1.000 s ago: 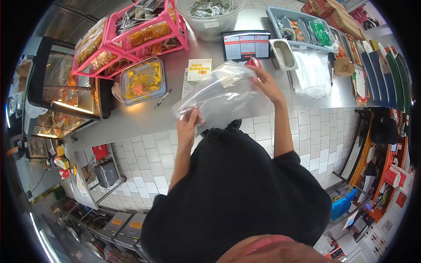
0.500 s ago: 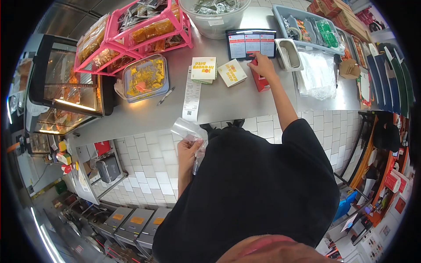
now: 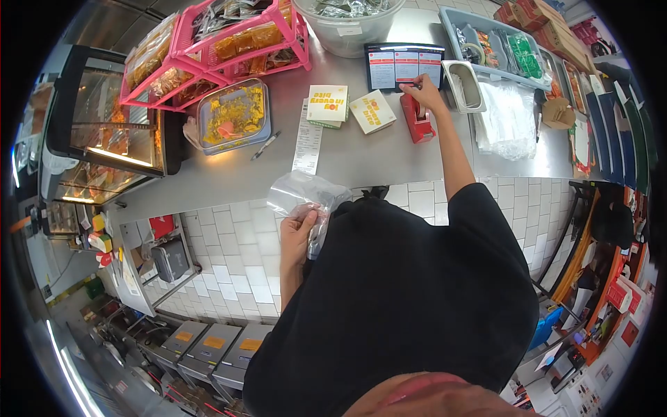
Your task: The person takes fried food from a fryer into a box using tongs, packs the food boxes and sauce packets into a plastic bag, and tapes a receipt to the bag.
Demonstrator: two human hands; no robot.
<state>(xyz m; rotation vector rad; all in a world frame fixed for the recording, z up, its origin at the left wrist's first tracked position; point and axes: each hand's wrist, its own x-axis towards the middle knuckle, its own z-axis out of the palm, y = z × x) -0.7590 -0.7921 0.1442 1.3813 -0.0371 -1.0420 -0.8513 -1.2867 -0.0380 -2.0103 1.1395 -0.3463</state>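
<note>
My left hand [image 3: 297, 235] is closed on a clear plastic bag [image 3: 302, 193], held at the front edge of the counter. The bag's upper part spreads towards a long printed receipt [image 3: 306, 149]. My right hand [image 3: 425, 94] reaches across the counter to the lower edge of a tablet [image 3: 404, 64] with a lit screen. Its index finger is stretched out and nothing shows in its grip; whether the fingertip touches the screen I cannot tell. Just below that hand stands a red tape dispenser [image 3: 420, 125]. Two small printed boxes [image 3: 328, 104] [image 3: 373, 111] sit left of the dispenser, one by the receipt.
Pink baskets [image 3: 208, 66] of packets and a tub of yellow pieces [image 3: 233, 142] stand on the left, with a pen [image 3: 265, 144] nearby. On the right are a metal container [image 3: 472, 97], plastic bags [image 3: 506, 125] and a blue tray [image 3: 451, 28]. A glass-fronted warmer [image 3: 114, 132] is far left.
The bag in my left hand has spread out wider over the counter edge. My right hand has shifted slightly up and right, uncovering more of the tape dispenser. The view has moved a little.
</note>
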